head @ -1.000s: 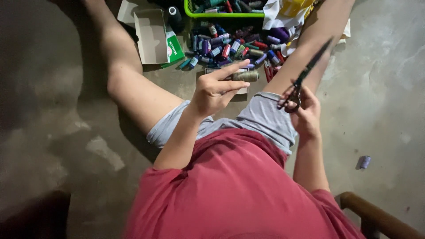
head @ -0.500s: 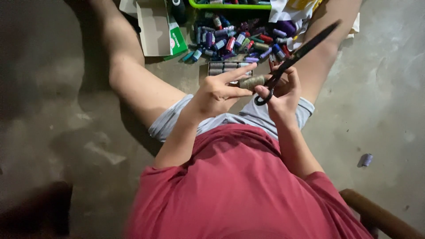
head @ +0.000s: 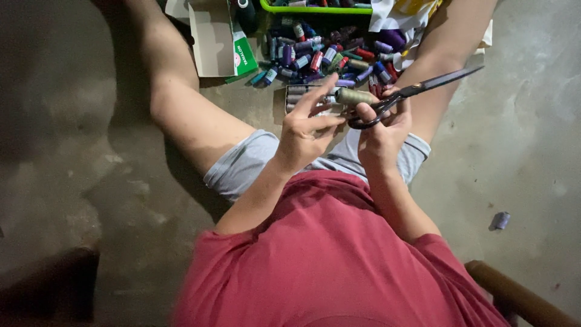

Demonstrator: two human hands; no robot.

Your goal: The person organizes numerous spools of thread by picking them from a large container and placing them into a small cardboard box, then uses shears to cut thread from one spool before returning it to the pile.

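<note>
I sit on a concrete floor with my legs spread. My left hand (head: 305, 130) pinches one end of an olive-green thread spool (head: 356, 96) in front of my lap, fingers partly spread. My right hand (head: 381, 130) grips the handles of black scissors (head: 417, 91), whose closed blades point up and to the right over my right thigh. The right-hand fingers also touch the spool, so both hands meet at it. A heap of several coloured thread spools (head: 327, 57) lies on the floor between my legs just beyond the hands.
An open cardboard box with a green side (head: 221, 42) lies at the top left of the heap. A green tray rim (head: 315, 8) and a white cloth or bag (head: 405, 15) sit behind it. A lone small spool (head: 500, 220) lies at right; a wooden chair arm (head: 514, 297) shows bottom right.
My right hand brought the scissors leftward and down to meet the left hand at the olive spool; the blades now lie flatter. The left hand has barely moved.
</note>
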